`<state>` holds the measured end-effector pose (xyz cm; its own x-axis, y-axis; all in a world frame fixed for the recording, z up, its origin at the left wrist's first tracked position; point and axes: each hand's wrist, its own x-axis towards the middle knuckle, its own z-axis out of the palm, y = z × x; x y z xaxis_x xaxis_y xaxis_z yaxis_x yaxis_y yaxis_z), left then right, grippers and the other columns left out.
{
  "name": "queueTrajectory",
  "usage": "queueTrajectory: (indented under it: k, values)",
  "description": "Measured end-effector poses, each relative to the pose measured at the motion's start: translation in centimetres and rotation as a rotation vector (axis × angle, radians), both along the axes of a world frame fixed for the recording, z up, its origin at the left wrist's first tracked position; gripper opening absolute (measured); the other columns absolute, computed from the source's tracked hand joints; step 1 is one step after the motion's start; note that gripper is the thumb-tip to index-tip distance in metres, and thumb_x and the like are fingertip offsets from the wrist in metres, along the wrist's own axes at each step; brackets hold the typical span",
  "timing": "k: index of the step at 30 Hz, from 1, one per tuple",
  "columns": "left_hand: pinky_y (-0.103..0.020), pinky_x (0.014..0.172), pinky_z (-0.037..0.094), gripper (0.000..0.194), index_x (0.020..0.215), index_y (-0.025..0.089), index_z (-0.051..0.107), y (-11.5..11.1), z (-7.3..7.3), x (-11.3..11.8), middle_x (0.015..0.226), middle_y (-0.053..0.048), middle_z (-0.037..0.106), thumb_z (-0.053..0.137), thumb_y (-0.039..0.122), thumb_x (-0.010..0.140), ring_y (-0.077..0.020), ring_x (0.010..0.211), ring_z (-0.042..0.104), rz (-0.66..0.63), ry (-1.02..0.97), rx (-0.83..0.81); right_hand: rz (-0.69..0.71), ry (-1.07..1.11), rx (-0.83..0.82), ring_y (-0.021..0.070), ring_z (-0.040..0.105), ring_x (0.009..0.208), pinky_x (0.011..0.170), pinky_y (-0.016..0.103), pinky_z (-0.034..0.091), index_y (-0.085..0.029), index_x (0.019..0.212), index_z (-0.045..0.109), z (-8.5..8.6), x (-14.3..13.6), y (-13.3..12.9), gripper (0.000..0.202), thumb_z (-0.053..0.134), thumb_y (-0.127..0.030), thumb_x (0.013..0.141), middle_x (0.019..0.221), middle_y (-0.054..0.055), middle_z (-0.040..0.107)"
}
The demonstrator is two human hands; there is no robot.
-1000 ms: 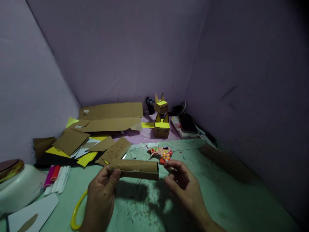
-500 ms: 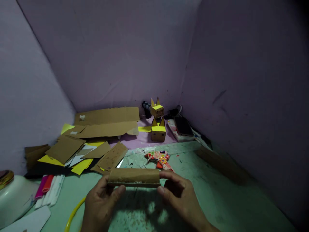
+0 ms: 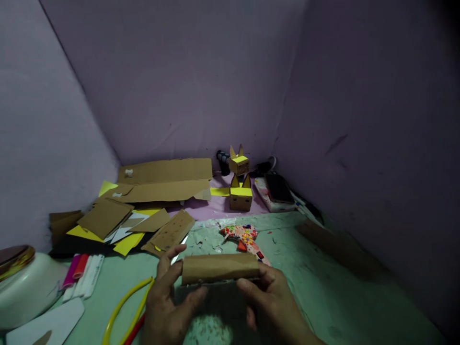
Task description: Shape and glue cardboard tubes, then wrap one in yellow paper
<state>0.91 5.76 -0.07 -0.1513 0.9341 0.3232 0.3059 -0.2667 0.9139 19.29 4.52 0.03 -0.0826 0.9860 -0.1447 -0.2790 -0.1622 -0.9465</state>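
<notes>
A brown folded cardboard strip (image 3: pixel 220 267) is held level in front of me, its long side across the view. My right hand (image 3: pixel 275 299) pinches its right end, thumb at the lower edge and fingers behind. At the left end, my left hand (image 3: pixel 170 299) is around the strip loosely, one finger against the end, the thumb below and the index finger raised. Just beyond the strip lies a colourful patterned glue gun (image 3: pixel 242 235). Beside my left wrist is a yellow looped handle (image 3: pixel 117 311) with a red part, partly hidden by the hand.
Cardboard sheets (image 3: pixel 167 179) and cut pieces (image 3: pixel 106 218) with yellow paper lie at the left. Markers (image 3: pixel 84 278) and a white rounded object (image 3: pixel 30 287) sit nearer. Two eared cardboard boxes, one in front (image 3: pixel 240 199), stand at the back beside a phone (image 3: pixel 278 188). Walls enclose the table.
The cardboard strip has shifted right and tilted, showing more of its broad face. My left index finger has lifted off it. More of the yellow handle now shows. The view has turned slightly left.
</notes>
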Motion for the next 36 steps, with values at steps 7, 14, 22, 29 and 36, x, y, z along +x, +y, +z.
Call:
queueTrajectory:
  k: [7,14,22,29,36]
  values:
    - [-0.026,0.067,0.05,0.056,0.11,0.022,0.063,-0.5,0.6,0.7,0.082,0.001,0.068,0.079,0.041,0.061,-0.0196,0.073,0.064,-0.208,-0.261,-0.269,0.029,-0.028,-0.079,0.007,0.044,0.029,0.031,0.017,0.034,-0.013,0.071,0.065,0.8,-0.7,0.0,0.036,0.08,-0.044,0.058,0.043,-0.005,0.052]
    - [-0.023,0.062,0.047,0.042,0.097,0.023,0.064,-1.0,0.6,1.4,0.085,0.002,0.065,0.077,0.041,0.062,-0.0168,0.07,0.061,-0.188,-0.27,-0.222,-0.059,-0.004,0.003,0.0062,0.04,0.034,0.035,0.019,0.036,-0.013,0.06,0.065,0.0,-0.9,-0.1,0.034,0.082,-0.042,0.054,0.043,-0.005,0.049]
    - [-0.024,0.053,0.044,0.04,0.095,0.024,0.058,-1.5,0.7,2.3,0.073,0.004,0.061,0.074,0.043,0.064,-0.0157,0.059,0.055,-0.108,-0.255,-0.167,-0.113,0.001,0.09,0.01,0.047,0.04,0.042,0.023,0.04,-0.012,0.06,0.068,-0.5,-1.3,-0.6,0.028,0.079,-0.038,0.063,0.046,0.0,0.056]
    - [-0.022,0.054,0.046,0.033,0.09,0.021,0.066,-1.2,1.6,2.7,0.065,0.003,0.061,0.075,0.038,0.064,-0.0149,0.057,0.056,-0.134,-0.316,-0.272,-0.142,0.012,0.052,0.0098,0.048,0.036,0.037,0.022,0.037,-0.012,0.072,0.069,-2.1,-0.8,0.2,0.043,0.082,-0.051,0.06,0.05,-0.002,0.056]
    - [-0.025,0.071,0.052,0.014,0.076,0.021,0.076,-1.1,1.7,2.3,0.106,-0.006,0.061,0.071,0.031,0.068,-0.0245,0.097,0.061,-0.118,-0.283,-0.156,-0.126,0.021,-0.043,0.0106,0.053,0.039,0.038,0.021,0.038,-0.012,0.076,0.065,-0.8,0.0,0.1,0.042,0.084,-0.046,0.061,0.05,-0.002,0.057]
